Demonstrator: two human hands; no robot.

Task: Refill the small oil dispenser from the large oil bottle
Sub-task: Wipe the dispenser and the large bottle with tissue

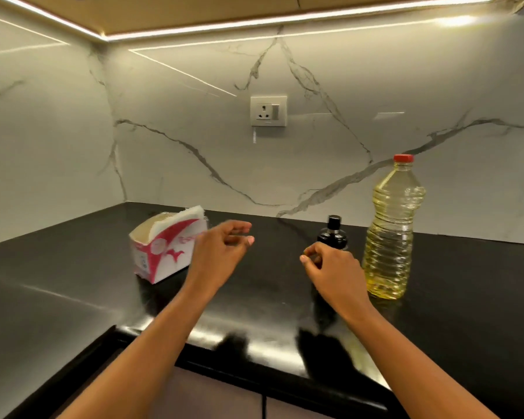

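A large clear oil bottle [390,231] with yellow oil and a red cap stands upright on the black counter [58,282] at the right. Just left of it stands the small dark oil dispenser [332,234] with a black cap, its lower part hidden behind my right hand [333,269]. That hand hovers in front of the dispenser with fingers loosely curled and holds nothing. My left hand [224,249] hangs above the counter's middle, fingers curled apart, empty, right of the tissue box.
A white and red tissue box [167,246] sits at the back left of the counter. A marble wall with a power socket [268,111] rises behind. The counter's front edge [254,361] runs below my forearms, above cabinet doors.
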